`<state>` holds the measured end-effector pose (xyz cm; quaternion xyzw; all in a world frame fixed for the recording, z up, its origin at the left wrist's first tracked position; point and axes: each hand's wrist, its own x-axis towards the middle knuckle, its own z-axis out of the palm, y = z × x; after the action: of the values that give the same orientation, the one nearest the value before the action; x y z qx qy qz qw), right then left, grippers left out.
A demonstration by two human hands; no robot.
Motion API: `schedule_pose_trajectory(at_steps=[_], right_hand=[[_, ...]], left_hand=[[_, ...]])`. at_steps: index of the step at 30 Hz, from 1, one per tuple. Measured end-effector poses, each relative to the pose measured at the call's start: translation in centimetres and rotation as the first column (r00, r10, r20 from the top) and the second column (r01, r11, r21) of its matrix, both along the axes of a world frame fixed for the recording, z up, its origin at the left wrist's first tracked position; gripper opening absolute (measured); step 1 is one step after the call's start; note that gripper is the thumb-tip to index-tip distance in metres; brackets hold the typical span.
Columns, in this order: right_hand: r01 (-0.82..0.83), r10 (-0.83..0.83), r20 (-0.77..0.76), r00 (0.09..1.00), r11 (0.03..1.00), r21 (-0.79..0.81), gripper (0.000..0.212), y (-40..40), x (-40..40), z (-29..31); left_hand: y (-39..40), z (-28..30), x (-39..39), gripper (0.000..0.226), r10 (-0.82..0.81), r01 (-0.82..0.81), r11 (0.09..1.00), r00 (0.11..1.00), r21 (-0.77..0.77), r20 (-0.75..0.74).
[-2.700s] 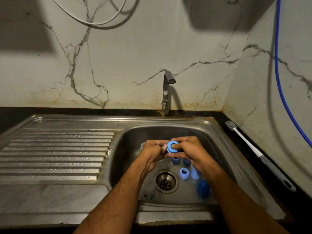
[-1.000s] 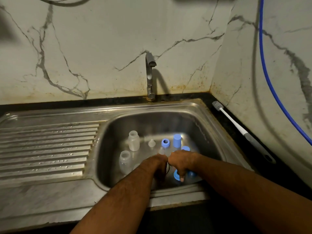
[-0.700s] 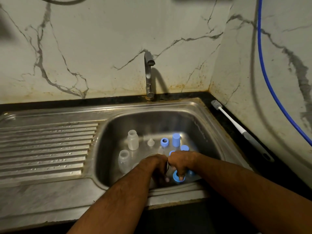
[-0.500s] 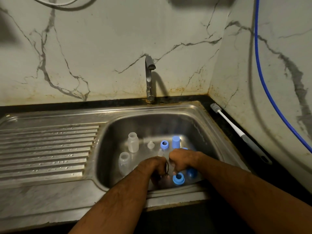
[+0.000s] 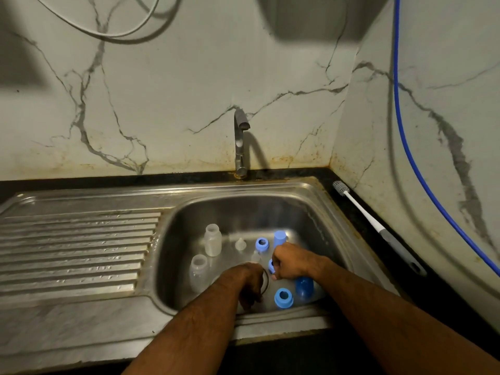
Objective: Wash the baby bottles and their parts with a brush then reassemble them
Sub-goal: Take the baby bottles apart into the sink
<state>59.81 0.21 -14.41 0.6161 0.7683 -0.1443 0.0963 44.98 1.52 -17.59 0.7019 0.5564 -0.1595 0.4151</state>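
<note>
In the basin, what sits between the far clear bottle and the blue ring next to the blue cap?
In the head view, one small clear nipple stands on the basin floor between the far clear bottle and the blue ring; it touches neither.

Two clear bottles are counted in the basin: one upright at the rear left (image 5: 213,240) and one nearer, in front of it (image 5: 199,269). Three blue rings are seen: one at the rear (image 5: 262,244), one at the front (image 5: 283,298), and one partly hidden at the right hand (image 5: 271,265). Two blue caps are counted, one standing at the rear (image 5: 279,238) and one beside the front ring (image 5: 304,286). One clear teat (image 5: 240,244) is shown. One brush (image 5: 377,228) is laid on the tabletop. One tap (image 5: 240,143) is mounted behind the basin. Two hands are present, the left (image 5: 250,282) and the right (image 5: 290,262).
</note>
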Motion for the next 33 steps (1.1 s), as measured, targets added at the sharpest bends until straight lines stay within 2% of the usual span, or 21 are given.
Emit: schedule_pose_trajectory(at_steps=[2,6,9,12,15,18,25,30,33], right_hand=[[0.003,-0.003,-0.003,1.000,1.000,-0.002,0.032,-0.1,-0.1,0.1],[0.047,-0.045,-0.048,0.998,0.999,0.029,0.023,-0.2,-0.1,0.3],[0.130,-0.122,-0.085,0.989,0.987,0.092,0.022,0.0,-0.1,0.6],[0.216,-0.197,-0.109,0.974,0.957,0.196,0.015,0.5,-0.3,1.4],[0.243,-0.213,-0.126,0.969,0.917,0.316,0.012,1.3,-0.9,2.6],[0.244,-0.204,-0.136,0.969,0.868,0.432,0.026,2.3,-1.3,3.9],[0.239,-0.190,-0.145,0.971,0.761,0.603,0.048,5.3,-1.8,7.3],[0.227,-0.179,-0.140,0.974,0.727,0.648,0.043,7.3,-2.1,9.6],[0.228,-0.183,-0.138,0.973,0.721,0.655,0.043,8.5,-2.2,10.4]], left_hand=[[0.0,0.0,0.0,0.039,0.012,-0.012,1.000,1.000,0.003,0.009],[-0.2,0.4,0.2,0.029,0.048,-0.048,0.999,0.999,0.016,0.000],[0.3,0.7,0.5,0.023,-0.034,0.041,0.981,0.999,0.189,-0.039],[1.0,1.7,0.8,0.018,-0.041,0.049,0.903,0.999,0.426,-0.027],[2.4,3.2,0.5,0.021,0.076,-0.112,0.802,0.993,0.586,0.085],[3.9,4.7,0.0,0.020,0.169,-0.249,0.695,0.968,0.674,0.184],[7.4,8.8,-1.5,0.018,0.181,-0.383,0.523,0.923,0.762,0.340],[10.2,12.0,-1.9,0.018,0.202,-0.474,0.430,0.880,0.769,0.429],[11.6,13.5,-1.8,0.014,0.207,-0.504,0.412,0.863,0.759,0.460]])
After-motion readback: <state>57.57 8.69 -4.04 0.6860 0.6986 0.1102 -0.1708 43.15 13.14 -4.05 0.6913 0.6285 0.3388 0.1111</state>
